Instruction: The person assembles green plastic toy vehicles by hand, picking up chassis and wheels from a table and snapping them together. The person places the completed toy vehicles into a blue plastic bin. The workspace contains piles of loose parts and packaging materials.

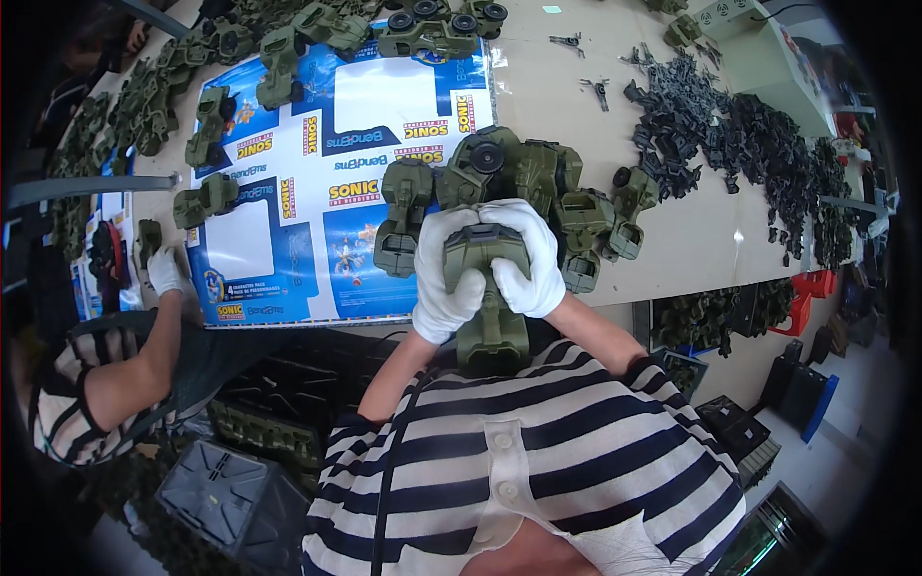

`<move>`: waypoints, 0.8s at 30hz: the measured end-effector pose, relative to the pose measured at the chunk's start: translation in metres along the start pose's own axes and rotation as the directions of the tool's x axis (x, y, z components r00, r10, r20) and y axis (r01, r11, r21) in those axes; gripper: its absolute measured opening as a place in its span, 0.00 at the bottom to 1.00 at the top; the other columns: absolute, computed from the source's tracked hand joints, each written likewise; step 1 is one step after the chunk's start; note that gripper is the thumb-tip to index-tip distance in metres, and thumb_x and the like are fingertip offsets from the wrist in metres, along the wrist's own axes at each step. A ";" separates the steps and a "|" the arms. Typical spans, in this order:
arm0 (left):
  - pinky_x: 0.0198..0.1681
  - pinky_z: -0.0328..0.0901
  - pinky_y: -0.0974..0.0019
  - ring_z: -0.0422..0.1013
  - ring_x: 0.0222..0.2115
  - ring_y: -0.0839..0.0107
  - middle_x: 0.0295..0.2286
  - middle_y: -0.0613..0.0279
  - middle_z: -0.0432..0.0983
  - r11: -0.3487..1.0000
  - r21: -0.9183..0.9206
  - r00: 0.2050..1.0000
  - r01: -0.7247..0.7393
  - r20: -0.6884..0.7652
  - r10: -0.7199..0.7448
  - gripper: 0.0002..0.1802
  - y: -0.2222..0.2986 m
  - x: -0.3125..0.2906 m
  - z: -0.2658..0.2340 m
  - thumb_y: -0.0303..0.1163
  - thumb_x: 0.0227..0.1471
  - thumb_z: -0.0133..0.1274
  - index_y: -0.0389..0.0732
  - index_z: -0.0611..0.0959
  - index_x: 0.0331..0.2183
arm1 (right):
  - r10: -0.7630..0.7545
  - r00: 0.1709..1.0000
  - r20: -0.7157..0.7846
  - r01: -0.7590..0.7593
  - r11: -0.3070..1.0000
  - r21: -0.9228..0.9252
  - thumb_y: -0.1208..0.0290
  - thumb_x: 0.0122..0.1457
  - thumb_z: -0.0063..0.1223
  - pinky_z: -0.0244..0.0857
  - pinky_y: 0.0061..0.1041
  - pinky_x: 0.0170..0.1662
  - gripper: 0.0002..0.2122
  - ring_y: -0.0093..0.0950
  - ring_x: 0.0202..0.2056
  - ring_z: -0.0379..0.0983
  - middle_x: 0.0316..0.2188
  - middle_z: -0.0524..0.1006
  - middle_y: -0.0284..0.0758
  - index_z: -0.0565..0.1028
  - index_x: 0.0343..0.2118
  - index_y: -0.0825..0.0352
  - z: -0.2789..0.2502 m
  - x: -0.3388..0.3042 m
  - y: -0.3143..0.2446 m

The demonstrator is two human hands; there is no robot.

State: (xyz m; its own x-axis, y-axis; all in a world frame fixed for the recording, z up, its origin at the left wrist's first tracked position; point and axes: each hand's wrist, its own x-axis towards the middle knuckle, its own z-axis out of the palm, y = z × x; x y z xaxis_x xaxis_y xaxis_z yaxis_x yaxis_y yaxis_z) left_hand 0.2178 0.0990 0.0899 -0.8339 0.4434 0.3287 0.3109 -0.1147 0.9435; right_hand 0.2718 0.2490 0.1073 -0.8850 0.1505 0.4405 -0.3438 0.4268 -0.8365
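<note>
Near the table's front edge, both my white-gloved hands are closed around an olive-green toy truck body point(493, 331). My left hand point(444, 274) wraps its left side, with the thumb laid along it. On the other side my right hand point(530, 257) grips it, thumb pressed on the green top. The fingertips of both hands meet over a dark part at its far end. Just beyond my hands lies a cluster of similar green toy truck bodies point(547, 173), one showing a black wheel point(487, 157).
Printed blue-and-white sheets point(355, 259) cover the table's left side, with more green toy vehicles point(279, 67) on them. Small black plastic parts point(672, 125) are heaped at right. A co-worker's gloved hand point(164, 271) is at far left. A grey crate point(216, 494) stands below.
</note>
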 end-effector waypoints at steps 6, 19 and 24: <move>0.51 0.64 0.57 0.72 0.45 0.54 0.44 0.47 0.73 0.998 0.054 0.993 0.043 -0.113 -0.036 0.32 0.000 -0.003 -0.011 0.52 0.57 0.49 0.32 0.72 0.49 | 0.026 0.999 0.037 -0.022 0.993 -0.117 0.69 0.49 0.59 0.65 0.39 0.51 0.21 0.46 0.48 0.72 0.44 0.75 0.44 0.72 0.48 0.68 0.012 0.014 -0.008; 0.65 0.50 0.56 0.57 0.61 0.53 0.56 0.39 0.65 0.824 0.420 0.675 0.380 -0.735 0.063 0.34 -0.106 0.085 -0.131 0.45 0.60 0.51 0.30 0.67 0.58 | -0.084 0.966 0.243 0.232 0.688 -0.687 0.61 0.55 0.59 0.61 0.35 0.39 0.13 0.31 0.33 0.72 0.33 0.76 0.32 0.75 0.41 0.60 0.069 0.073 0.059; 0.46 0.70 0.49 0.73 0.42 0.53 0.42 0.45 0.72 0.208 -0.041 -0.052 0.977 -0.998 0.046 0.43 -0.167 0.124 -0.331 0.59 0.45 0.63 0.35 0.69 0.50 | -0.118 0.966 0.231 0.246 0.698 -0.673 0.62 0.54 0.60 0.60 0.34 0.43 0.13 0.31 0.35 0.72 0.35 0.76 0.30 0.74 0.41 0.60 0.070 0.078 0.052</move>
State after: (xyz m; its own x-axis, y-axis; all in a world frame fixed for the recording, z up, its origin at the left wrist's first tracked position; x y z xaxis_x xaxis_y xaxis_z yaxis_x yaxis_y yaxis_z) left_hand -0.0887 -0.1211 -0.0127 -0.3974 -0.9151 0.0684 -0.7691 0.3728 0.5191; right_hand 0.1632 0.2203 0.0751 -0.8868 -0.1107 0.4486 -0.2463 0.9347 -0.2562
